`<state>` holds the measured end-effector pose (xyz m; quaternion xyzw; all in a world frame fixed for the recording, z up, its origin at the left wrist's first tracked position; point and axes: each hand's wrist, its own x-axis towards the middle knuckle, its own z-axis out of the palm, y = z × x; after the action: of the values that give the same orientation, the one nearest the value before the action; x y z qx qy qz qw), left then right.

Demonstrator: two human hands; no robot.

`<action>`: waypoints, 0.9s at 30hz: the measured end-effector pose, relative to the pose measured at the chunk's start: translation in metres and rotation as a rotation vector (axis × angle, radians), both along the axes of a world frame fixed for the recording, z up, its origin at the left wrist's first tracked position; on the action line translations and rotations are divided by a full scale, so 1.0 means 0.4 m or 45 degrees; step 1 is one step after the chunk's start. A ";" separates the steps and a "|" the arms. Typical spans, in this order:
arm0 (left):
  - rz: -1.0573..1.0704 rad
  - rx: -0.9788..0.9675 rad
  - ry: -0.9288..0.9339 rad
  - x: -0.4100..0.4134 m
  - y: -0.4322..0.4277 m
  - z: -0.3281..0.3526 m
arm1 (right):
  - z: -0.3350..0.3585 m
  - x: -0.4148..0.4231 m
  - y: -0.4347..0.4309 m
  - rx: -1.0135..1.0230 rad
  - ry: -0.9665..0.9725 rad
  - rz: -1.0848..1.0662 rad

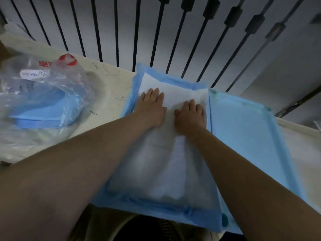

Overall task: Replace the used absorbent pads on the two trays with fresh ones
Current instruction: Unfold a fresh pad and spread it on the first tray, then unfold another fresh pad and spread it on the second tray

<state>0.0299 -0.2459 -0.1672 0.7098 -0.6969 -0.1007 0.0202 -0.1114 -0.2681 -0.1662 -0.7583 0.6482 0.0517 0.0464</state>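
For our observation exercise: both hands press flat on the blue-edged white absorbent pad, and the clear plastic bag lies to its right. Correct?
No. The head view shows the clear plastic bag lying left of the blue-edged white absorbent pad; left hand and right hand do press flat on it.

I see my left hand lying flat, palm down, fingers straight and close together, pointing away from me. My right hand lies just beside it, palm down too, fingers extended, thumb turned toward the left. My left forearm and right forearm are bare and converge toward the hands.
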 end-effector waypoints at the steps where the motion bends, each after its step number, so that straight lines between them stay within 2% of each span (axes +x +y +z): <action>1: 0.030 -0.012 0.009 0.007 -0.031 -0.009 | -0.006 0.006 -0.034 -0.011 -0.004 0.006; 6: 0.107 -0.090 -0.020 0.004 -0.077 -0.048 | -0.036 0.020 -0.100 -0.037 -0.181 -0.033; 10: 0.115 -0.083 -0.063 0.000 -0.075 -0.032 | -0.036 0.020 -0.098 -0.076 -0.204 -0.028; 14: 0.093 0.031 -0.050 0.003 -0.026 -0.008 | -0.010 0.016 -0.045 0.073 -0.105 0.004; 22: -0.062 0.212 -0.378 -0.003 0.231 0.038 | 0.040 -0.009 0.196 0.239 0.085 0.100; 25: -0.077 0.084 -0.388 0.031 0.319 0.082 | 0.081 0.013 0.256 0.315 0.187 0.138; 27: 0.016 -0.067 -0.354 0.067 0.369 0.109 | 0.103 0.037 0.286 0.264 0.161 0.179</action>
<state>0.0568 -0.0984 -0.1235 0.7205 -0.6909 0.0170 -0.0571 -0.0966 -0.1536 -0.1249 -0.7882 0.5864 0.1691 0.0797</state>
